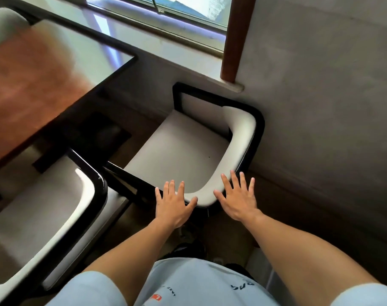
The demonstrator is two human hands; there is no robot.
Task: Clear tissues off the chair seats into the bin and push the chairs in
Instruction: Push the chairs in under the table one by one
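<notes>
Your left hand [173, 205] and right hand [238, 198] are both spread flat, fingers splayed, closed on nothing; the palms sit at or just over the curved back of the white padded armchair with the black frame [210, 195], one either side of its rounded corner. Whether they press on it or only hover, you cannot tell from here.

That chair stands pulled out from the glossy reddish-brown table with the dark edge [55, 69], its pale seat [181, 149] bare, no tissue on it, close to the grey wall [320, 96] on your right. Judge it a stiff, fairly weighty piece: the padding gives a little and looks smooth, so flat palms may slide. Better to bear on the hard black rim of the back and push evenly, or it will likely swing toward the second white chair [44, 206] beside it on your left.
</notes>
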